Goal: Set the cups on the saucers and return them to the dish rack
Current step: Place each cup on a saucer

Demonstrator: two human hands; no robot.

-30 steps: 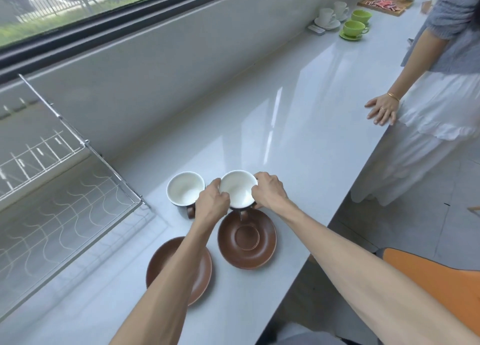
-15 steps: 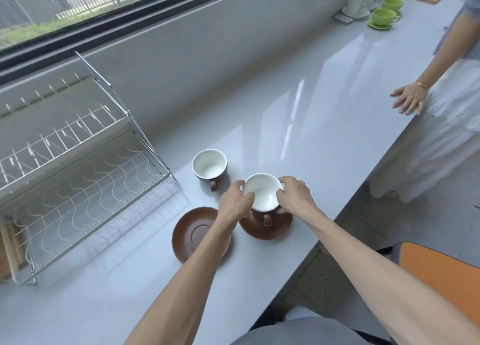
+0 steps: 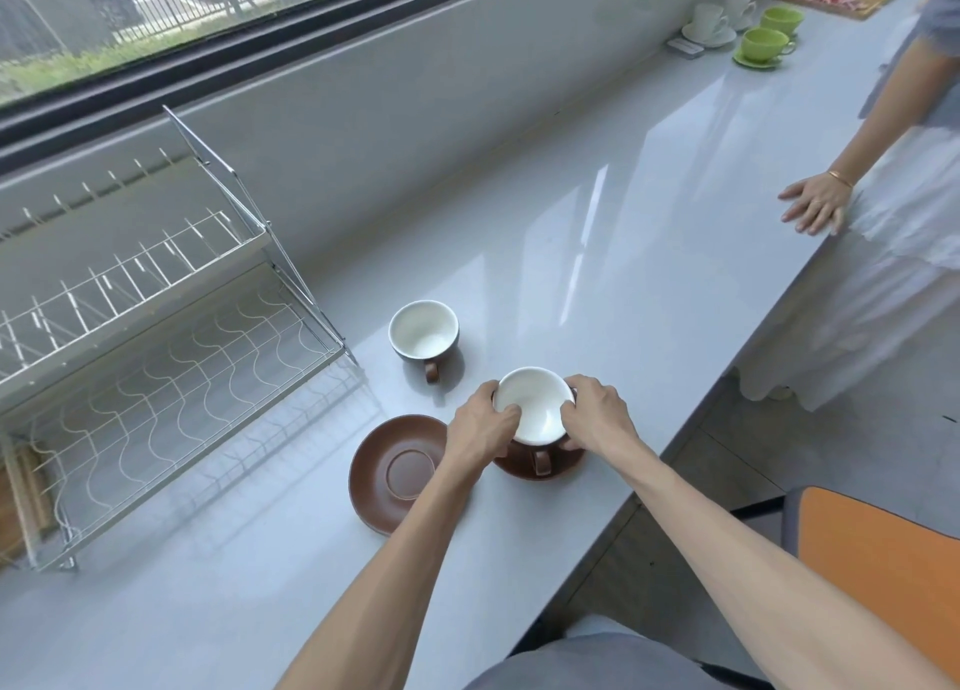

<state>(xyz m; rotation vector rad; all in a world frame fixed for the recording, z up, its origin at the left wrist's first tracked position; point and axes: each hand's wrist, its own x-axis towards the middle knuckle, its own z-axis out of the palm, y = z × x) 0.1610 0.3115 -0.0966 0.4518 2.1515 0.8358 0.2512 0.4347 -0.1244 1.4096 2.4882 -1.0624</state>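
Both my hands grip one cup from opposite sides: left hand curls round its left wall, thumb over the rim, and right hand curls round the right wall. The cup is upright, mouth up, white inside, handle pointing back toward me. It sits on or just above the right saucer; I can't tell if the base has seated, my fingers hide it. Only the saucer's near edge shows under the cup.

Step in hand, as I judge it: setting the first cup on its saucer, near done. Next move calls for letting go once the foot is centred in the saucer's well, then reaching for the second cup.

Left saucer lies flat and bare beside my left wrist, just beside the right saucer, well facing up. No long axis on either saucer, both round.

Further out, the second cup stands upright on the counter, apart from both saucers, handle also toward me. It needs lifting over to the left saucer.

Rack stands to the left, wire tiers holding nothing I can see, its long side running along the wall. Both sets go there last.

Far right, another person's hand rests flat on the counter edge; green cups sit at the far end.
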